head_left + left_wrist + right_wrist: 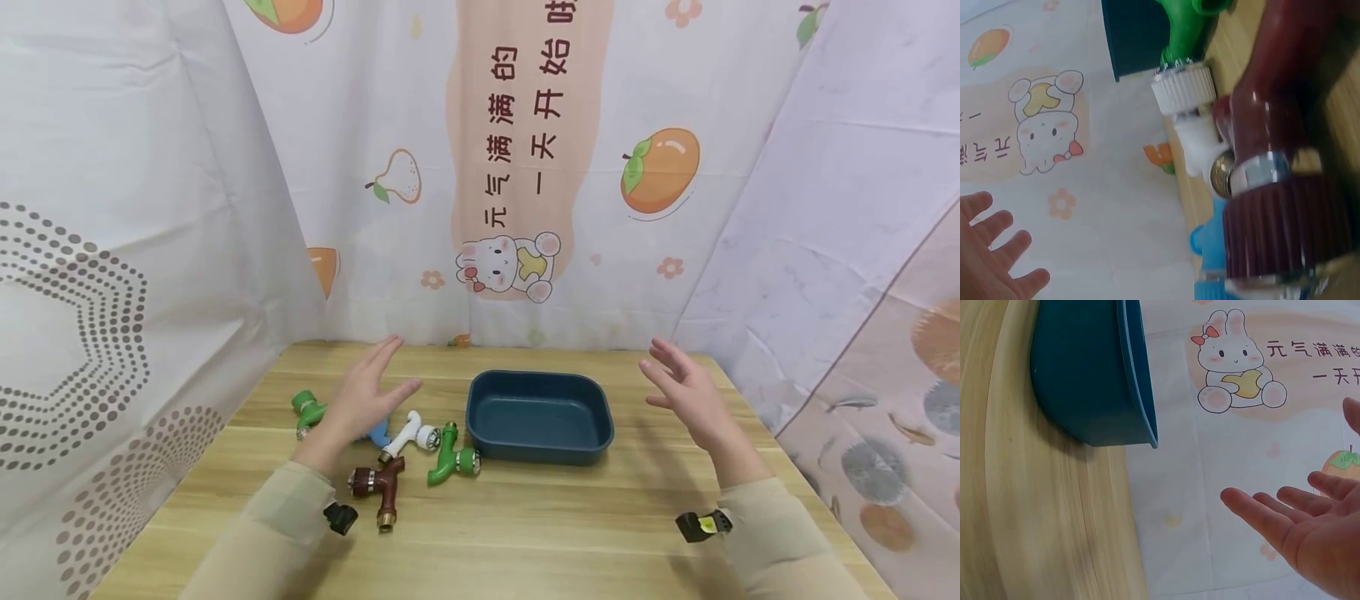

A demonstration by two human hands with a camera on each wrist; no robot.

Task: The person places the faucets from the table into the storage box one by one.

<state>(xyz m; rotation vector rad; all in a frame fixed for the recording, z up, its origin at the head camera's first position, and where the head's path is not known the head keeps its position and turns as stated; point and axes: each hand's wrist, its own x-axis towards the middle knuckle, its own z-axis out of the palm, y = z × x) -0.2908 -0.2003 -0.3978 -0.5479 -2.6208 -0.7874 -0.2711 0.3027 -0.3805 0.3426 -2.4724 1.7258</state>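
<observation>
Five plastic taps are seen clustered on the wooden worktop (525,517): a brown tap (380,483), a white tap (408,433), two green taps (450,458) and a blue tap (378,433). The left hand (363,398) is held above them, fingers spread and nothing gripped. The right hand (686,398) is likewise held open, right of the dark blue tray (538,454).

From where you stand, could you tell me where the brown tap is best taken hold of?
Probably by the straight spout of the brown tap, coming from above with the left hand, which hovers open nearest it. The tap lies flat on the table, its spout pointing toward the person; the ribbed knob end is wider and sits nearer the white tap.
</observation>
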